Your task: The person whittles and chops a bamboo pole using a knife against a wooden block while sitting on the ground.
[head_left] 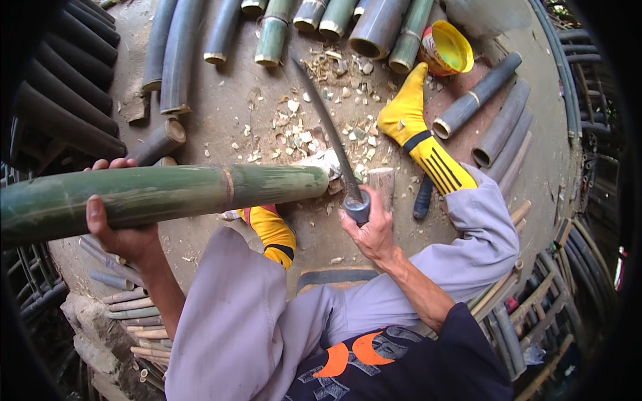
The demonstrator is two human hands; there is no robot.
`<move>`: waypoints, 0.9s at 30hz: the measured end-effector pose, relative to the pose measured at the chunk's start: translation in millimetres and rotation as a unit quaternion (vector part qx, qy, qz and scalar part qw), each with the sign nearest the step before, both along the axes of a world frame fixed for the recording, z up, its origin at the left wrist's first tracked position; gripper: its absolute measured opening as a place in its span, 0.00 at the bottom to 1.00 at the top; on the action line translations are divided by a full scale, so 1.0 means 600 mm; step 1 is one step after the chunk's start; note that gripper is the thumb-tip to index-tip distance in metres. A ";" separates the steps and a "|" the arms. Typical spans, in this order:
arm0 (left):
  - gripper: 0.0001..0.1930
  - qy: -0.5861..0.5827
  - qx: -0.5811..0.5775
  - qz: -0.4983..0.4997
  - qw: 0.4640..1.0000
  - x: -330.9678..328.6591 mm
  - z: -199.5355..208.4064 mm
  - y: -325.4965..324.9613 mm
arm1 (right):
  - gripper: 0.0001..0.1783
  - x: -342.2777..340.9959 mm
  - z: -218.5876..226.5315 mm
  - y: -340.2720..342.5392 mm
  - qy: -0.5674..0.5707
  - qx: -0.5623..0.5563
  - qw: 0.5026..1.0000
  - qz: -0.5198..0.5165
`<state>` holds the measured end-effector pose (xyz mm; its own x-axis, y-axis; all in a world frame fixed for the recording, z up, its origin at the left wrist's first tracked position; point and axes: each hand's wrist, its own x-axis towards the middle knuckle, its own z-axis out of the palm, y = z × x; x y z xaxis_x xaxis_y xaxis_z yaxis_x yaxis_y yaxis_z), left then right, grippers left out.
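Note:
My left hand (126, 235) grips a thick green bamboo pole (170, 194) from below, its thumb up the near side. The pole lies nearly level, running in from the left edge, with a node ring near its right part. Just beyond its right end is a pale, chipped piece (326, 160), partly hidden. My right hand (374, 230) is closed round the handle of a machete (332, 130). Its long, slightly curved dark blade points up and away, just right of the pole's end. A wooden stump (382, 180) stands beside the right hand.
Pale wood chips (294, 137) litter the ground. Cut bamboo sections (274, 33) lie along the far side, others (476, 93) at right. A yellow bucket (455, 50) sits near my yellow-socked foot (411, 123). A dark-handled tool (422, 198) lies by my right leg.

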<state>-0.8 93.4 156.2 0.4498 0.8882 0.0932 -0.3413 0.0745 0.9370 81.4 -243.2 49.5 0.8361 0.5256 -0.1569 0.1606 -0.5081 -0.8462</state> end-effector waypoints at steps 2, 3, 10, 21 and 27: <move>0.28 -0.010 -0.015 -0.006 1.000 0.001 0.000 -0.003 | 0.22 0.005 -0.013 0.011 -0.067 0.045 0.997 -0.004; 0.28 -0.015 -0.017 -0.014 1.000 0.000 0.002 -0.003 | 0.21 0.008 -0.024 0.017 -0.094 0.066 0.993 0.003; 0.30 -0.004 -0.014 -0.021 1.000 -0.009 0.009 0.006 | 0.21 0.031 -0.051 0.022 0.123 -0.100 0.986 0.054; 0.35 -0.048 0.034 -0.067 0.996 -0.021 -0.008 0.012 | 0.18 0.039 -0.030 0.037 0.078 -0.101 0.990 0.066; 0.36 -0.059 0.039 -0.100 0.992 -0.015 -0.002 0.006 | 0.19 0.024 -0.021 0.010 0.002 0.028 1.000 -0.010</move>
<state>-10.1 97.0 155.2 0.5986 0.7701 0.2205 -0.4349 0.0812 0.8968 95.6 -237.0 36.6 0.8463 0.5164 -0.1304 0.1480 -0.4632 -0.8738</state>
